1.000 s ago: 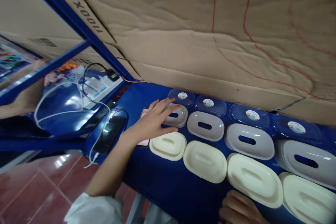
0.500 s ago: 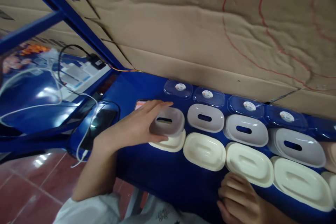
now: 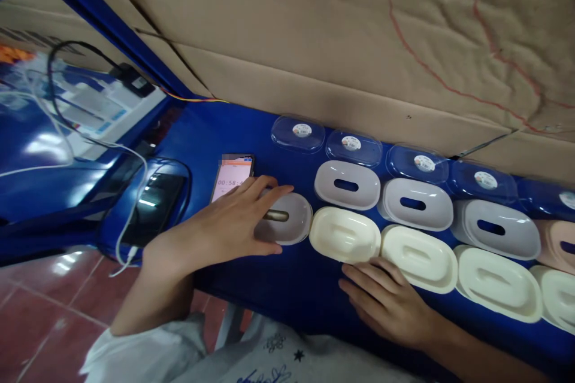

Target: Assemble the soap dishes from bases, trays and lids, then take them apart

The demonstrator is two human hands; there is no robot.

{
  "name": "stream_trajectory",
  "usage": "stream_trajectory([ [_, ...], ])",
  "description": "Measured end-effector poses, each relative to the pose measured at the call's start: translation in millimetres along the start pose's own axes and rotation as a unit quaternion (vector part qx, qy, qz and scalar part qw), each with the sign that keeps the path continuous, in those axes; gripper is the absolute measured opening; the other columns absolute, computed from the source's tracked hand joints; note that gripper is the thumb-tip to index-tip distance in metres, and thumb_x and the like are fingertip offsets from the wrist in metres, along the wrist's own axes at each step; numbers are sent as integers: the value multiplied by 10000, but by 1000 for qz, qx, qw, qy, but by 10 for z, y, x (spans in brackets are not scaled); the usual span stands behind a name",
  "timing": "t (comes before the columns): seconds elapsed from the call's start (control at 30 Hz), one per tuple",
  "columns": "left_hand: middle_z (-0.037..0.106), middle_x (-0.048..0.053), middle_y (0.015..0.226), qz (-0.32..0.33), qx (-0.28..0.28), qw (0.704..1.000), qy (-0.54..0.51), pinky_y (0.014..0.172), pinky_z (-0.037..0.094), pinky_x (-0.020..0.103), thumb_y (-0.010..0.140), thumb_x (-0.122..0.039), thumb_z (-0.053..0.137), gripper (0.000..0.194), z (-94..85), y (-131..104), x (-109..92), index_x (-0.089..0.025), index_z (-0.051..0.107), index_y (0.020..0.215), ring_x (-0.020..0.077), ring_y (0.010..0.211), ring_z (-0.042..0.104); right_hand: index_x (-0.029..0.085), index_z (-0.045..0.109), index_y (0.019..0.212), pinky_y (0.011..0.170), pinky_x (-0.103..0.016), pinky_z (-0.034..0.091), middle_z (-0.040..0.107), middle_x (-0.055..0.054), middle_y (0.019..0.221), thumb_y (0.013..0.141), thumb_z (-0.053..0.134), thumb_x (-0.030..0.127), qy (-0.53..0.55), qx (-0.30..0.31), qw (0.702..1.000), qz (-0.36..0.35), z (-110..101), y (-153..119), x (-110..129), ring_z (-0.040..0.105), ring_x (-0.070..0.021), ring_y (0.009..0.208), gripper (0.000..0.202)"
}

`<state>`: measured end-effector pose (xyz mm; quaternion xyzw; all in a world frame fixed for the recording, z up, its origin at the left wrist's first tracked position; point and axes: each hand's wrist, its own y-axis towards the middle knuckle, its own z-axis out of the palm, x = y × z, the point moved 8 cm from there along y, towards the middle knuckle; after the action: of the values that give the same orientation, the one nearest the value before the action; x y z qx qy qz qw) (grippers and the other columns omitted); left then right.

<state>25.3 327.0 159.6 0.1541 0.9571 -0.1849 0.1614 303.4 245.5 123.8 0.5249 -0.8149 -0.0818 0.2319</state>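
Note:
My left hand (image 3: 238, 221) is curled around a grey oval tray with a slot (image 3: 294, 221), thumb on the near rim and fingers over the far one. This tray covers the leftmost cream oval dish, which is hidden beneath it. My right hand (image 3: 390, 302) lies at the near side of the cream dishes, its fingers extended and fingertips by the near rim of a cream dish (image 3: 341, 236). Another cream dish (image 3: 417, 260) is right beside that hand. Behind the cream dishes runs a row of grey slotted trays (image 3: 368, 185).
Clear lids with round labels (image 3: 287, 137) line the back, below a cardboard wall (image 3: 291, 36). A phone showing a timer (image 3: 229, 176) lies left of the dishes. Farther left are a dark phone (image 3: 155, 206), cables and a power strip (image 3: 112, 114). A peach slotted tray (image 3: 554, 239) is at the right.
My left hand has moved the grey slotted tray nearer, down over the leftmost cream dish. My right hand has moved left and stretched its fingers out from a loose curl. The view shifted slightly.

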Motion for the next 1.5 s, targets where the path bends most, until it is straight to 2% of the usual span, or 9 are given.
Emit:
stream_trajectory([
  [0.37, 520, 153, 1573, 14, -2, 1000, 22, 1152, 482, 567, 814, -566, 862, 986, 199, 176, -61, -296, 388, 1636, 415, 1426, 525, 172, 762, 1210, 1094, -419, 415, 816, -77, 1201, 1007, 623, 141, 2, -12, 999, 35, -71, 45, -28, 689, -220, 1108, 248],
  [0.6, 338, 160, 1754, 62, -18, 998, -3, 1275, 353, 562, 907, -687, 763, 1065, 39, 269, -25, -334, 190, 1733, 399, 1603, 364, 211, 764, 1138, 1066, -426, 412, 818, -48, 1059, 990, 654, 147, 2, -67, 993, 99, -113, 31, -108, 700, -216, 1037, 195],
  [0.8, 343, 177, 1750, 57, -89, 991, 77, 1314, 267, 549, 995, -566, 673, 877, -498, 944, 202, -216, 295, 1704, 379, 1626, 322, 194, 765, 1126, 1083, -436, 402, 815, -59, 1074, 999, 633, 151, -3, -65, 996, 60, -103, 32, -53, 700, -218, 1045, 188],
  [0.9, 306, 205, 1756, 54, -69, 991, 100, 1308, 273, 560, 953, -514, 718, 940, -550, 1312, 324, -170, 274, 1707, 391, 1632, 292, 188, 762, 1133, 1117, -453, 385, 811, -67, 1105, 992, 632, 148, -7, -59, 997, 46, -81, 23, -34, 695, -228, 1073, 196],
  [1.0, 413, 252, 1662, 21, -71, 990, 118, 1245, 355, 594, 861, -578, 797, 1014, -538, 1451, 426, -131, 369, 1664, 444, 1536, 414, 189, 762, 1142, 1127, -460, 385, 805, -76, 1125, 966, 657, 157, -15, -47, 998, 32, -51, 22, -17, 690, -238, 1094, 207],
  [1.13, 519, 216, 1573, -7, -73, 992, 99, 1218, 357, 659, 784, -660, 830, 976, -533, 1312, 460, -169, 500, 1560, 447, 1471, 483, 189, 764, 1127, 1116, -446, 395, 801, -83, 1118, 946, 671, 173, -18, -34, 999, 16, -29, 33, -5, 686, -239, 1090, 205],
  [1.3, 553, 148, 1585, 20, -128, 992, 1, 1243, 421, 513, 821, -658, 806, 966, -638, 713, 216, -229, 433, 1602, 367, 1470, 530, 204, 765, 1143, 1121, -449, 404, 800, -85, 1161, 970, 639, 175, -13, -21, 999, 20, -12, 39, -14, 678, -241, 1118, 216],
  [1.4, 521, 120, 1633, 35, -117, 992, 17, 1262, 404, 519, 826, -635, 819, 974, -473, 341, -12, -279, 398, 1629, 374, 1494, 514, 199, 763, 1140, 1109, -441, 413, 801, -82, 1156, 994, 615, 175, -12, -20, 1000, 18, -35, 60, -10, 677, -236, 1117, 209],
  [1.5, 519, 131, 1643, 58, -97, 993, 33, 1270, 391, 513, 851, -598, 815, 981, -214, 182, -147, -256, 366, 1654, 378, 1499, 510, 194, 760, 1135, 1096, -426, 416, 803, -78, 1149, 1012, 595, 168, -12, -18, 1000, 15, -62, 91, -6, 676, -228, 1114, 207],
])
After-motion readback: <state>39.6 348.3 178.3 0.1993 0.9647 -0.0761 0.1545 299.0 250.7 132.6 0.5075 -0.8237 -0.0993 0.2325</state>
